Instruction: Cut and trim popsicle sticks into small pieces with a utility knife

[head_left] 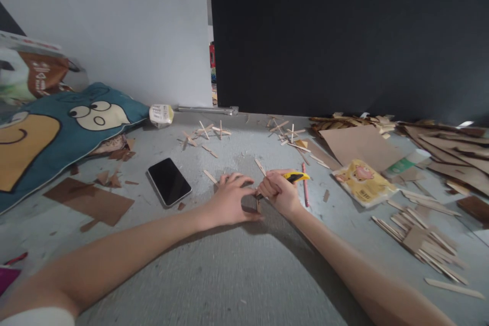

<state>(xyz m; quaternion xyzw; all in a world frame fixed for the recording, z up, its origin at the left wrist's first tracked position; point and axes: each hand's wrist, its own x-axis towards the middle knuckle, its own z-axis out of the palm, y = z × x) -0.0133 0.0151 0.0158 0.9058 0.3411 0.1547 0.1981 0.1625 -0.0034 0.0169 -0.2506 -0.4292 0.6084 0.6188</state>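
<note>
My right hand (280,191) is closed around a yellow utility knife (296,177), its tip pointing down and left towards my left hand. A wooden craft stick (260,166) juts out just beyond the right fingers. My left hand (233,198) rests on the table, its thumb and index finger curved around a small brown strip (259,207), apparently steadying it between their tips. The contact there is partly hidden. Another thin stick (210,177) lies beyond the left fingers, and a red pencil-like stick (305,186) is right of the knife.
A phone (168,182) lies left of my hands, near cardboard (89,199) and a blue cushion (76,127). Small stick crosses (206,131) stand at the back. On the right are a yellow packet (362,182), a stick pile (424,239) and cardboard strips (451,150). A dark panel (344,35) rises behind.
</note>
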